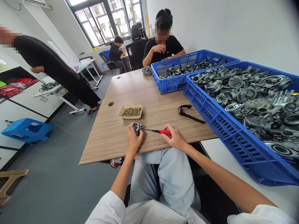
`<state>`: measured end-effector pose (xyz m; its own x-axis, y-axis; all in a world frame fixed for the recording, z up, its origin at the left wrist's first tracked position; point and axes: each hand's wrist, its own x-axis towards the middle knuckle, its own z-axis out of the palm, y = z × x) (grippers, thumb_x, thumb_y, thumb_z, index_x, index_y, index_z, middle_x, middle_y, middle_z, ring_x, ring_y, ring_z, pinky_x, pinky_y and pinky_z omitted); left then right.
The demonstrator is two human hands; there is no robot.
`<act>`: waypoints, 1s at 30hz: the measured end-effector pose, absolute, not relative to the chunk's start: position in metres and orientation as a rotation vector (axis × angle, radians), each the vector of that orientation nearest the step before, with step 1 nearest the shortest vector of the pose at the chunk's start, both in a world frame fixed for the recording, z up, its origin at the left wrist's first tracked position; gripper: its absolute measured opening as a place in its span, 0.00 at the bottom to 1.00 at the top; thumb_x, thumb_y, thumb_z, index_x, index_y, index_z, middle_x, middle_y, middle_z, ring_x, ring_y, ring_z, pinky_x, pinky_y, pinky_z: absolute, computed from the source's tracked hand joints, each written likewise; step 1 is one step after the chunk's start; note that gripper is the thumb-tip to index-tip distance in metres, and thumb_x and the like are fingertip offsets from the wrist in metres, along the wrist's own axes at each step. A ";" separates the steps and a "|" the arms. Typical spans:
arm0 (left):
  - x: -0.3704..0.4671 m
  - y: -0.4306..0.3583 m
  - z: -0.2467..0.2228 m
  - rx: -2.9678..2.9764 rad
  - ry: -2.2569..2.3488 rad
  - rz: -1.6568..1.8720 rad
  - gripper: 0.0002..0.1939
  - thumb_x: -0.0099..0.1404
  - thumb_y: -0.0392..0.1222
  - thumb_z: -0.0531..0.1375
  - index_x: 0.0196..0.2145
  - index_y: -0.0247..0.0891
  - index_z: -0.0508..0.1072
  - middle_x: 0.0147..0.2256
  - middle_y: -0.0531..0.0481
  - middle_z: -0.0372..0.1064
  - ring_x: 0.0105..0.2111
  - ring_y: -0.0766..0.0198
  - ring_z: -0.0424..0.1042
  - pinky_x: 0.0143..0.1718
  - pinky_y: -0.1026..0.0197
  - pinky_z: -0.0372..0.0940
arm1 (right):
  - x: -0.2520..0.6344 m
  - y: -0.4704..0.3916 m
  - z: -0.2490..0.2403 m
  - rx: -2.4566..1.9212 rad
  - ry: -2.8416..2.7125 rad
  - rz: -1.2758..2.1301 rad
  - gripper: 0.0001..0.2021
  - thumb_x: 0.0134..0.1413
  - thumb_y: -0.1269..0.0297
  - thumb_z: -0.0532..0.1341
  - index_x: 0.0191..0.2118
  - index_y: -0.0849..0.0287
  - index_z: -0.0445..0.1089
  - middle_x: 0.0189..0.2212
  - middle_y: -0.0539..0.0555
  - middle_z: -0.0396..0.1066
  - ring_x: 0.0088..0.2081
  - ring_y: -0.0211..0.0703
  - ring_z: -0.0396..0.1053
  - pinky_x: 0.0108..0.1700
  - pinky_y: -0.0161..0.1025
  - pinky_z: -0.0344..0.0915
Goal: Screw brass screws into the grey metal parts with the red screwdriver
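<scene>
Near the front edge of the counter (149, 99), the left hand (135, 137) has its grip closed around a small metal part (137, 127) – and the right hand (173, 136) grasps the red handle of a screwdriver (164, 132), whose tip is at this part.

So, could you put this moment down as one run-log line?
left hand: holds metal part | right hand: grips screwdriver, tip at part | screw tray: beyond part | watch: on table

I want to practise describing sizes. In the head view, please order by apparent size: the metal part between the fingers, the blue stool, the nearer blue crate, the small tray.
1. Nearer blue crate
2. Blue stool
3. Small tray
4. Metal part
</scene>
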<state>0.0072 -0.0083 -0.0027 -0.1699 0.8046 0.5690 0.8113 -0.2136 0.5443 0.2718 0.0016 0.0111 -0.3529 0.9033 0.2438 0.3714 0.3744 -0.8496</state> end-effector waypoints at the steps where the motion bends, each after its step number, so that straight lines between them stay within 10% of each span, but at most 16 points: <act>1: 0.007 -0.008 -0.003 -2.019 -1.968 -1.372 0.26 0.66 0.36 0.61 0.59 0.41 0.61 0.53 0.39 0.64 0.55 0.48 0.64 0.59 0.43 0.62 | 0.272 0.002 0.011 -1.103 -1.889 0.922 0.10 0.63 0.56 0.61 0.42 0.53 0.60 0.26 0.46 0.67 0.26 0.41 0.64 0.32 0.37 0.58; 30: 0.008 -0.008 -0.002 -2.021 -1.980 -1.386 0.25 0.66 0.36 0.61 0.59 0.41 0.61 0.53 0.39 0.64 0.55 0.48 0.64 0.59 0.42 0.61 | 0.271 0.003 0.014 -1.112 -1.879 0.895 0.11 0.64 0.52 0.59 0.38 0.53 0.61 0.25 0.46 0.66 0.26 0.41 0.63 0.31 0.37 0.57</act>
